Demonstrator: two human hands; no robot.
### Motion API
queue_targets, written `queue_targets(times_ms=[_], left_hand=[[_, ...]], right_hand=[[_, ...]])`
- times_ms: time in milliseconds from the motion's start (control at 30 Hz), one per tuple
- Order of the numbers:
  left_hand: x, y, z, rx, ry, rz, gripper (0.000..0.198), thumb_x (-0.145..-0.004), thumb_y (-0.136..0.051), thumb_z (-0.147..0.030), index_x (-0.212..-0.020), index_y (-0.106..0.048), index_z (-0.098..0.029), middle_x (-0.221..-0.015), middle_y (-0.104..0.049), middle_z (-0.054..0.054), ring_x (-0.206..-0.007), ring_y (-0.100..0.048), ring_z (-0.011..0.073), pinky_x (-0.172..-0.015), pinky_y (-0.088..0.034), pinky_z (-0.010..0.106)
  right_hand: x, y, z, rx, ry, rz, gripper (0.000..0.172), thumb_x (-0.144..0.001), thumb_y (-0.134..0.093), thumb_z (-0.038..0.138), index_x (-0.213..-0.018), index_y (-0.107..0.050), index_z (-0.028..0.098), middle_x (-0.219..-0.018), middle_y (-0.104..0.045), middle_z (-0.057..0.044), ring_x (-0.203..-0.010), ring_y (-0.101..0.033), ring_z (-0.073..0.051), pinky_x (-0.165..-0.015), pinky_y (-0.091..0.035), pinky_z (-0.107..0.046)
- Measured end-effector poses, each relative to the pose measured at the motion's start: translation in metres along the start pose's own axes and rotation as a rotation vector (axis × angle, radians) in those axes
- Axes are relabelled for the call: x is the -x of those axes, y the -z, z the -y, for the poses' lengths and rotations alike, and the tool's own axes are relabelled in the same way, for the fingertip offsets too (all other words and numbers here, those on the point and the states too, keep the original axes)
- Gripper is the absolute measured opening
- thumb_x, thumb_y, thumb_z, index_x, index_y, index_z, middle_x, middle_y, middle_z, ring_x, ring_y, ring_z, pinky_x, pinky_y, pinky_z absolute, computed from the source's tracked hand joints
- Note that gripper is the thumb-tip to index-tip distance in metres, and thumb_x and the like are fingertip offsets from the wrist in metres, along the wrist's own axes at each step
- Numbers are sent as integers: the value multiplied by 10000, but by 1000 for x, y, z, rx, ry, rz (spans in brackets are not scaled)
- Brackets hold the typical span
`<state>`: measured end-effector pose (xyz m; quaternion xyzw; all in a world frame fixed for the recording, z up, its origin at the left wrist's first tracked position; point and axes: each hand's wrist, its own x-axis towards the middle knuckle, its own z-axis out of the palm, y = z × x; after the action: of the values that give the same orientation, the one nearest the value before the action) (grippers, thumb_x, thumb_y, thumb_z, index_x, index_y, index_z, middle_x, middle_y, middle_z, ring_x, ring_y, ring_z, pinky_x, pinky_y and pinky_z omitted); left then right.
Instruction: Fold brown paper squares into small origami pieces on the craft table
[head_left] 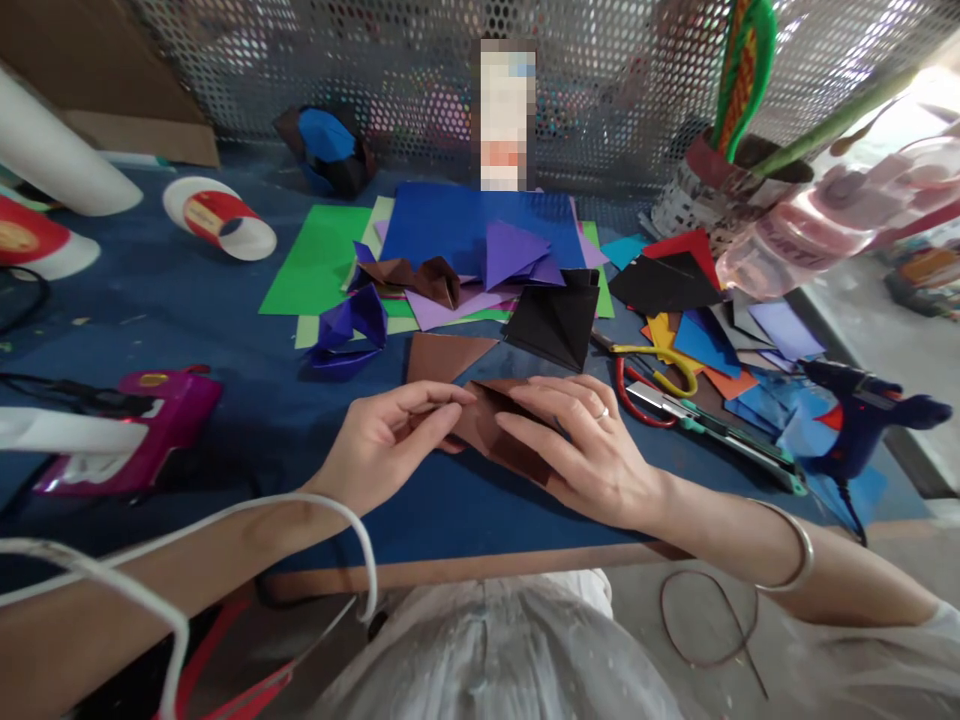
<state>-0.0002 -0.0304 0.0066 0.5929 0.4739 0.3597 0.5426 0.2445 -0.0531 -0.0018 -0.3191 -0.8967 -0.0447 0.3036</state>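
Observation:
Brown folded paper (480, 428) lies between my two hands near the front of the blue table. My left hand (394, 430) pinches its left corner between thumb and forefinger. Over its right side rests my right hand (589, 440), a ring on one finger, the fingers stretched across the paper and pressing it. Just behind sits another brown folded piece (442, 357), partly hidden by my left hand. A black folded paper (559, 315) and dark blue folded paper (351, 335) lie farther back. The underside of the held paper is hidden.
Scissors (664, 370), a utility knife (712, 430) and a glue gun (855, 410) lie at right. Coloured sheets (322, 255) are stacked at the back. A magenta device (150, 430) stands at left, and a white cable (225, 515) crosses my left forearm. A perforated metal panel (360, 50) rises behind.

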Motion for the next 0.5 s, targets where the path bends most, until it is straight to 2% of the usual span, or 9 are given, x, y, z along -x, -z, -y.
queue_targets(times_ms=[100, 200, 300, 400, 467, 500], left_hand=[[2, 1, 2, -98, -72, -24, 285, -883, -725, -467, -986, -740, -202, -925, -766, 18, -743, -732, 153, -721, -656, 255], [3, 3, 7, -194, -136, -12, 177, -919, -684, -373, -972, -712, -207, -838, -726, -10, -681, -711, 126, -659, -618, 212], [5, 5, 12, -396, -270, 23, 118, -969, -608, -287, -977, -694, -206, -831, -702, -9, -662, -675, 112, -627, -569, 212], [8, 6, 12, -688, -528, -29, 131, -973, -576, -194, -989, -705, -196, -938, -702, 44, -828, -681, 166, -767, -573, 289], [10, 6, 11, -844, -689, -63, 189, -958, -583, -155, -1094, -707, -192, -1140, -701, 103, -1054, -679, 242, -934, -569, 383], [10, 6, 12, -894, -756, -41, 254, -954, -587, -144, -1183, -687, -192, -1252, -680, 127, -1175, -651, 276, -1013, -547, 427]], right_hand=[[0, 1, -2, 12, -3, -26, 338, -958, -545, 105, -1272, -622, 203, -1248, -714, -126, -1238, -641, -261, -1027, -475, -447], [-2, 2, -4, 17, 26, -11, 257, -960, -513, 80, -1149, -674, 148, -1203, -734, -151, -1181, -676, -260, -999, -508, -453], [-1, -1, -6, -12, 82, 18, 237, -973, -490, 81, -1060, -706, 125, -1211, -745, -162, -1148, -701, -256, -973, -568, -430], [3, -4, -7, -33, 118, 59, 246, -992, -484, 86, -1038, -721, 134, -1227, -752, -152, -1133, -720, -237, -951, -618, -394], [4, -5, -7, -42, 135, 100, 261, -1005, -470, 84, -1044, -722, 136, -1199, -766, -145, -1121, -731, -227, -956, -631, -394], [5, -5, -7, -49, 142, 119, 266, -1009, -463, 83, -1049, -721, 133, -1186, -771, -143, -1118, -734, -225, -958, -634, -394]])
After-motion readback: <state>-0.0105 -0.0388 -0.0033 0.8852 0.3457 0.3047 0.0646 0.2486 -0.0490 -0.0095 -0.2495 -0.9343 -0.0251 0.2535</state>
